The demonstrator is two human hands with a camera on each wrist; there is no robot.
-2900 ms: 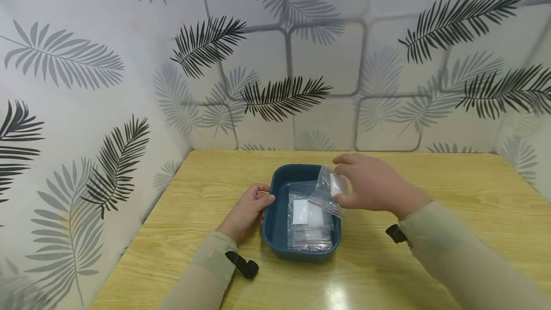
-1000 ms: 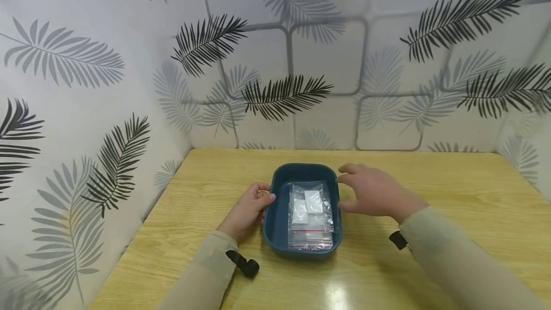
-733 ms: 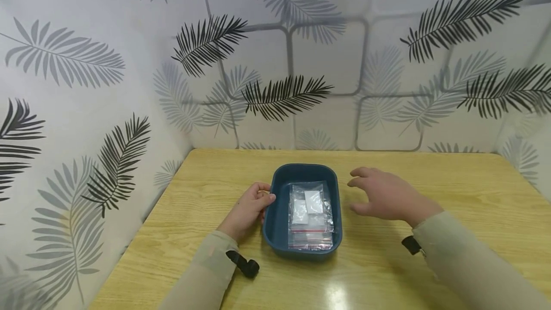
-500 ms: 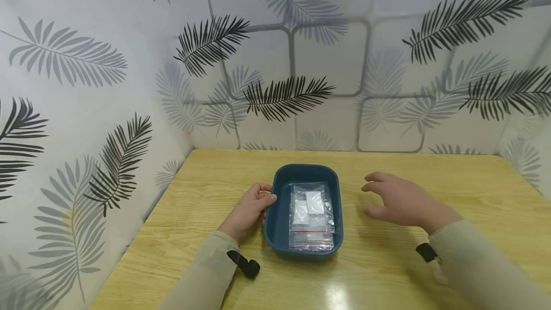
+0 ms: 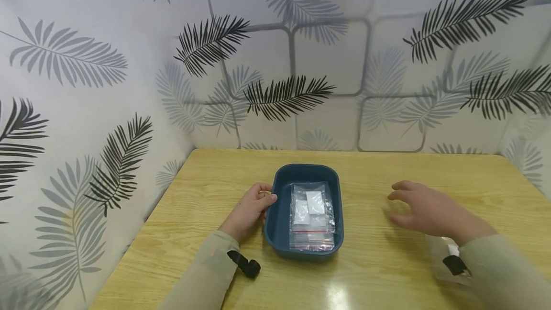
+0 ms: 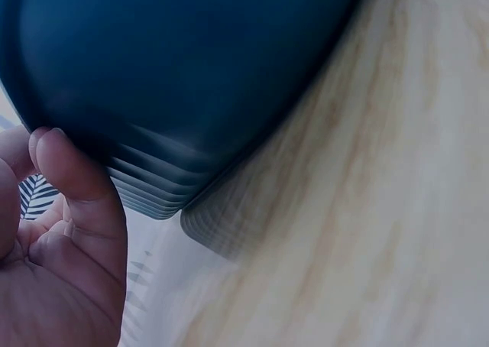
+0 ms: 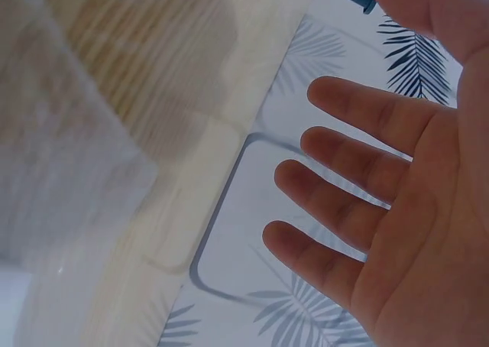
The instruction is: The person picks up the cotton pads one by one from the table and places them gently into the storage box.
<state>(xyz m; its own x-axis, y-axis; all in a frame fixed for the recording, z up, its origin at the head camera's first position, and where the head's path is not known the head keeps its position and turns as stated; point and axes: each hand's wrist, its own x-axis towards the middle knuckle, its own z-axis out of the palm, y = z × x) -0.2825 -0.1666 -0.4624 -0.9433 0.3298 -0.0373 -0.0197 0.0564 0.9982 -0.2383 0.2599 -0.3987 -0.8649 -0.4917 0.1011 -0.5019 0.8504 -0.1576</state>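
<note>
My left hand [image 5: 248, 208] pinches the left rim of a dark blue plastic bin [image 5: 275, 238] between thumb and fingers. The same grip shows close up in the left wrist view, with the thumb [image 6: 80, 183] on the bin wall [image 6: 176, 64]. Inside the bin lies a stack of clear zip bags [image 5: 311, 233] with white pieces in them. To the right, over the table, my right hand [image 5: 430, 209] hovers with spread fingers and holds nothing. Beneath its wrist is another clear zip bag [image 5: 443, 267], partly hidden by the sleeve; a blurred translucent sheet [image 7: 84, 156] fills the right wrist view's left side.
A light wooden table [image 5: 224, 171] bears the bin. Behind and to the left stands a wall [image 5: 327, 61] with a leaf pattern. Black straps [image 5: 245, 264] with small devices sit around both forearms.
Earlier my right hand held a zip bag over the bin; that bag now lies on the stack inside. The right hand has since moved right, uncovering another bag. My left hand stays put.
</note>
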